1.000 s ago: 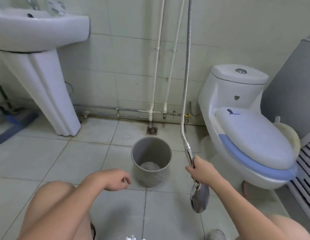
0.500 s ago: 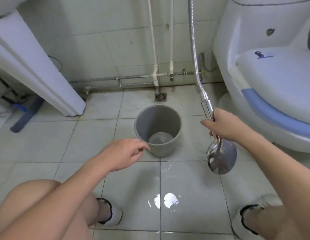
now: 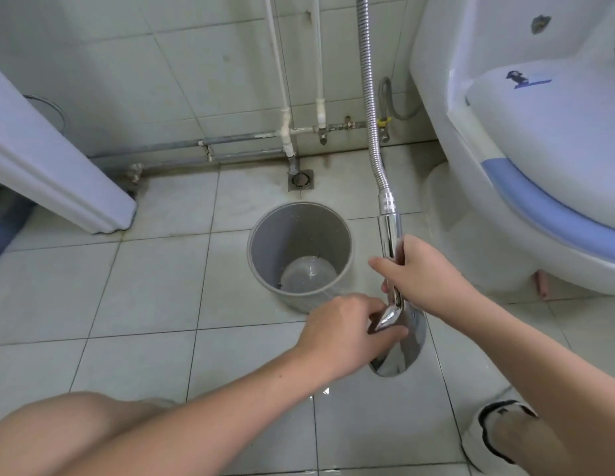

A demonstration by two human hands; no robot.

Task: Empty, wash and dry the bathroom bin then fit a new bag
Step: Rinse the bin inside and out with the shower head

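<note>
**One grey bin upright on the tiles, both hands on the shower head**

One grey bin [image 3: 299, 255] stands open on the floor, water pooled inside, below the floor drain [image 3: 301, 179]. Right hand [image 3: 424, 273] grips the one shower head [image 3: 400, 333] by its handle; left hand [image 3: 347, 329] pinches its neck. Bare tile lies left; toilet [image 3: 526, 139] is cut off right.
</note>
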